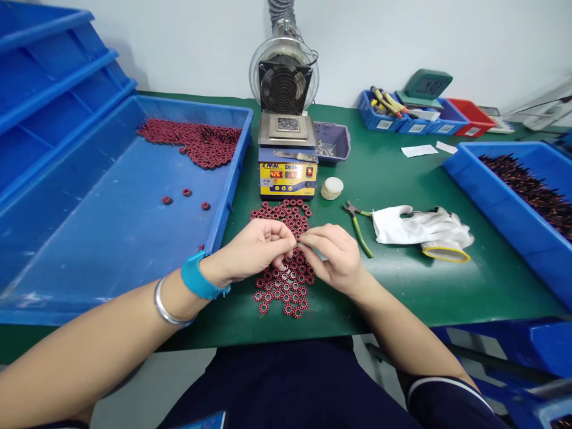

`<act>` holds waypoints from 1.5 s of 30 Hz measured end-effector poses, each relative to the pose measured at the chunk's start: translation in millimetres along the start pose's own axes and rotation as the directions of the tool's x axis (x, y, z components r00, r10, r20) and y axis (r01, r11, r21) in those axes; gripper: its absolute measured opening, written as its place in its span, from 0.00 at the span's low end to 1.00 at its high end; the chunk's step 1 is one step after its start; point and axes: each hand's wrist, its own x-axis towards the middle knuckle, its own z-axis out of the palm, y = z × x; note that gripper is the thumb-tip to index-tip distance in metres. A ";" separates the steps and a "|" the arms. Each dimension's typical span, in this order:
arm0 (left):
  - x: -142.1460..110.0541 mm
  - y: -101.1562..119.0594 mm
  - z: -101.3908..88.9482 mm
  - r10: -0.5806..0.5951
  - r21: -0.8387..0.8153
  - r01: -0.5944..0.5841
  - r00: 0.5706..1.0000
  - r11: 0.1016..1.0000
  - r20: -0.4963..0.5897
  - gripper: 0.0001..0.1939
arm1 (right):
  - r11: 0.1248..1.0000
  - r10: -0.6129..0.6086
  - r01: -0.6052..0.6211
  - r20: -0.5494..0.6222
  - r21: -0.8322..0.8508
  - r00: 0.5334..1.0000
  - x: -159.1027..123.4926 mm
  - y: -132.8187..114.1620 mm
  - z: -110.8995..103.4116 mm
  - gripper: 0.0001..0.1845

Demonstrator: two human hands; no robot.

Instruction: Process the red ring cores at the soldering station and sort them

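Note:
My left hand (268, 243) and my right hand (333, 253) meet over a spread of small red and black toothed rings (286, 292) on the green table. The fingertips of each are pinched together. Whatever sits between them is too small and too covered by the fingers to name. A turquoise band and a silver bangle circle my left wrist. Behind the rings stands a solder pot (288, 173) with a lit red display. Right of my right hand lie green-handled cutters (360, 229) with their jaws apart.
A large blue tray (111, 238) with more rings fills the left side. White gloves (415, 229) lie beside the cutters, near a round white container (332, 188). A blue bin (504, 208) of dark, coppery pieces stands right. Small bins (465, 113) line the back.

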 end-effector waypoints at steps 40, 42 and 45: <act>-9.2 -9.8 4.2 0.287 0.300 -0.291 0.956 0.909 0.056 0.06 | 0.865 0.262 -0.330 0.221 0.378 0.939 5.3 -17.7 -2.3 0.11; -14.7 -10.2 6.8 0.480 0.542 -0.443 0.874 0.714 0.083 0.04 | 0.691 0.333 -0.523 0.422 0.499 0.843 6.2 -17.8 -3.5 0.17; -17.2 -9.8 8.4 0.471 0.527 -0.416 0.882 0.741 0.033 0.04 | 0.760 0.321 -0.470 0.371 0.448 0.871 5.3 -17.2 -4.5 0.14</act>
